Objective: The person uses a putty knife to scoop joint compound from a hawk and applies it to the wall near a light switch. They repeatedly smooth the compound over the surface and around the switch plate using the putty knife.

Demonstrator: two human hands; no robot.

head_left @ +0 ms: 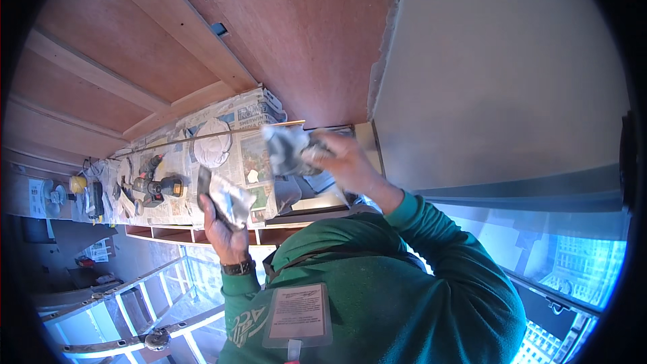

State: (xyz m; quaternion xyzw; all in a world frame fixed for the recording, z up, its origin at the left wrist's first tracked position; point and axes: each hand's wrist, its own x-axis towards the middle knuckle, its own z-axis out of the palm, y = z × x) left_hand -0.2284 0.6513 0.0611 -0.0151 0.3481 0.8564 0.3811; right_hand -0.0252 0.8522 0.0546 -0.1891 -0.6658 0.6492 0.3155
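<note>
Gripping a pale, smeared piece (231, 202) with a dark side, the left hand (226, 237) shows against the near edge of the newspaper-covered tabletop (185, 213). Farther right, the right hand (345, 163) grips a blurred grey-and-white piece (284, 149). An open gap parts the two pieces. A cordless drill (153, 187) lies left of them; the pale wall (499, 87) stands apart from the right hand.

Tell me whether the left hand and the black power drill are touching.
Apart. The head view shows it: newspaper is visible between the left hand and the black power drill.
</note>
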